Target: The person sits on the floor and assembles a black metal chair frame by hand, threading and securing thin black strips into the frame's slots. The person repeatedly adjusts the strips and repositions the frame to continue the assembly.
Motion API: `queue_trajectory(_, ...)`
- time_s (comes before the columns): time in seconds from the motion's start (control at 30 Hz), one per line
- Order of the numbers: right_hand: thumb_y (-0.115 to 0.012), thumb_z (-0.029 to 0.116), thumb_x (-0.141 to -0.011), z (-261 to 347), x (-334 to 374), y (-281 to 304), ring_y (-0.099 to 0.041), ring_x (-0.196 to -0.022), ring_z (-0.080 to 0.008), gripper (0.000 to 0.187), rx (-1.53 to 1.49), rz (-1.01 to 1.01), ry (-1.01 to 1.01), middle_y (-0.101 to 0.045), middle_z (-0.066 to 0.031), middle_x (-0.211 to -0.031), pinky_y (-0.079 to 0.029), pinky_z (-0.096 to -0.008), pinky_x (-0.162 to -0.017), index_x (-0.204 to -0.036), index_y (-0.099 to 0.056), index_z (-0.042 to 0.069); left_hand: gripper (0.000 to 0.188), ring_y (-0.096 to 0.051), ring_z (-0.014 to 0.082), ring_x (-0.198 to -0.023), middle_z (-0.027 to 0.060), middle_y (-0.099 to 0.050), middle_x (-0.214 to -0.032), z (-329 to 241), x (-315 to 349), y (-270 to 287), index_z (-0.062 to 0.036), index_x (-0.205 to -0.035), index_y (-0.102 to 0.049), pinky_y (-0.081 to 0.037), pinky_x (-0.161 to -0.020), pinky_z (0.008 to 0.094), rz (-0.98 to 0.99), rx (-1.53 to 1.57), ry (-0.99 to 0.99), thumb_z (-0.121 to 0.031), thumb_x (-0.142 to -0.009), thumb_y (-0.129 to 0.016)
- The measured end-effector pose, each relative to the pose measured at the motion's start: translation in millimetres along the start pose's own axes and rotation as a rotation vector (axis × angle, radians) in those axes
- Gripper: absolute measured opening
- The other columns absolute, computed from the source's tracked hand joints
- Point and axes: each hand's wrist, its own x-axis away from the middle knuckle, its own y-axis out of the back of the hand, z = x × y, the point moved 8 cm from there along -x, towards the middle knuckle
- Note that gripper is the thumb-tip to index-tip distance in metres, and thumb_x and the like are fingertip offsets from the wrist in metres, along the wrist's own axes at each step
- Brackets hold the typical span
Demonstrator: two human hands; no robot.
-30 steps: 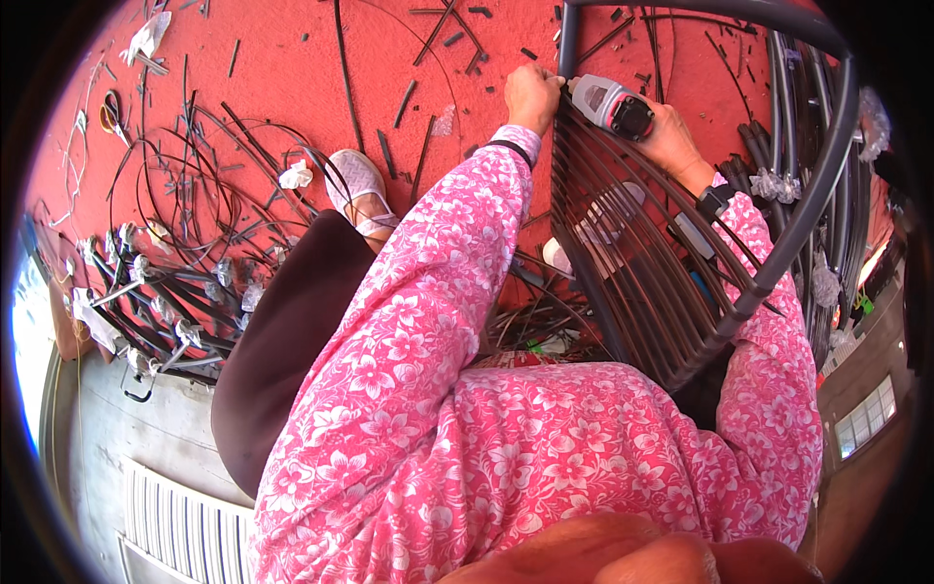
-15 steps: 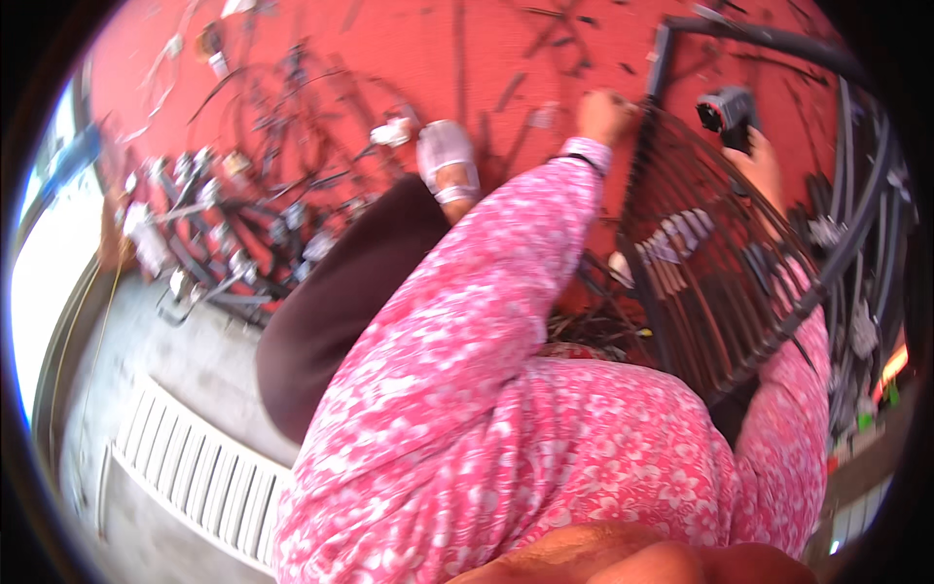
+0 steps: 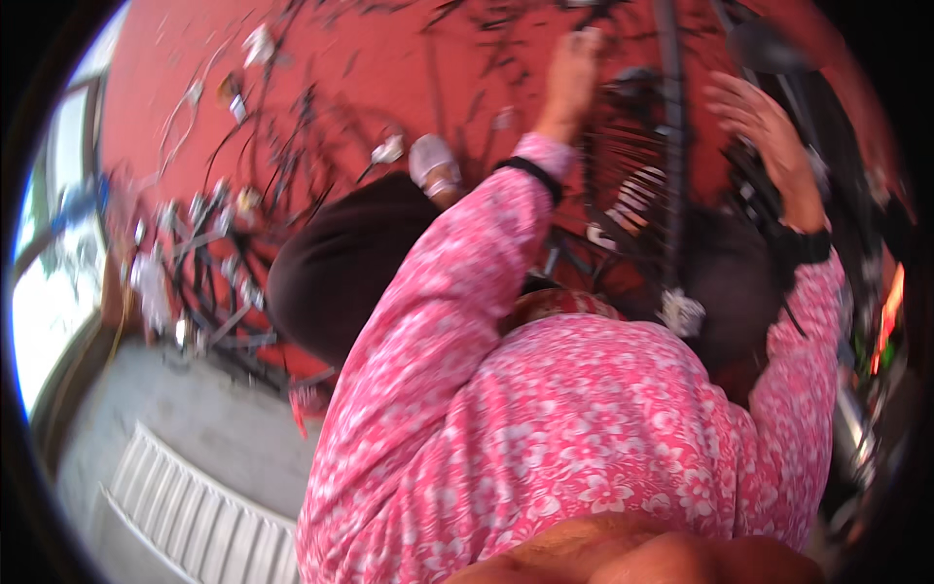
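My left hand (image 3: 572,83) is raised over the red floor, left of a dark frame. Its fingers are blurred but look stretched out, and I make out nothing in them. On the far side of the frame's long dark bar (image 3: 671,156), my right hand (image 3: 764,122) is open and empty, fingers apart. Thin dark slats (image 3: 628,156) run between the frame's bars, seen at a steep slant. Beyond my right hand is a dark rounded shape (image 3: 769,47), too smeared to name. The frame stands over my right foot, in a striped sandal (image 3: 637,200).
Dark cables and metal pieces (image 3: 219,263) lie heaped at the left. Cut strips litter the red floor (image 3: 360,58). A white slatted panel (image 3: 195,496) is at the lower left. Dark lengths of tube (image 3: 837,127) crowd the right side. A white bundle (image 3: 681,313) sits near my lap.
The grey and black tool is no longer in my right hand, which has opened and risen. My left hand has moved up and left. The frame has turned to a steeper slant.
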Motion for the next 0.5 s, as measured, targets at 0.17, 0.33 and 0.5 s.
queue_trajectory(0.17,-0.061,0.032,-0.101,-1.3,32.2,9.5,-0.067,-0.103,-0.0132,0.041,0.160,-0.537,0.295,-0.071,-0.0069,-0.119,-0.051,-0.0261,-0.087,-0.130,-0.064,0.003,0.075,-0.058,0.0267,-0.118,0.0192,-0.057,-0.132,-17.1,-34.5,9.2,0.0075,-0.137,-0.049,-0.046,-0.101,0.0372,0.206,0.275,-0.051,-0.039,-0.088,-0.080)
queue_trajectory(0.33,-0.068,0.013,-0.096,-86.2,111.0,7.1,-0.068,-0.100,-0.0144,0.031,0.246,-0.986,0.147,-0.072,-0.0068,-0.117,-0.053,-0.0294,-0.085,-0.125,-0.065,0.003,0.095,-0.054,0.0442,-0.121,0.0298,-0.054,-0.131,6.9,-81.8,3.7,0.0135,-0.142,-0.040,-0.042,-0.107,0.0426,0.004,-0.445,-0.334,-0.027,-0.072,-0.089)
queue_trajectory(0.5,-0.073,0.016,-0.088,-134.0,243.4,27.9,-0.070,-0.095,-0.0231,0.035,0.600,-1.352,0.096,-0.071,-0.0120,-0.113,-0.056,-0.0354,-0.082,-0.120,-0.066,0.004,0.058,-0.061,0.0438,-0.099,0.0289,-0.058,-0.111,34.9,-101.0,11.6,0.0127,-0.121,-0.045,-0.048,-0.092,0.0481,0.029,-0.431,-0.034,-0.012,-0.075,-0.072)
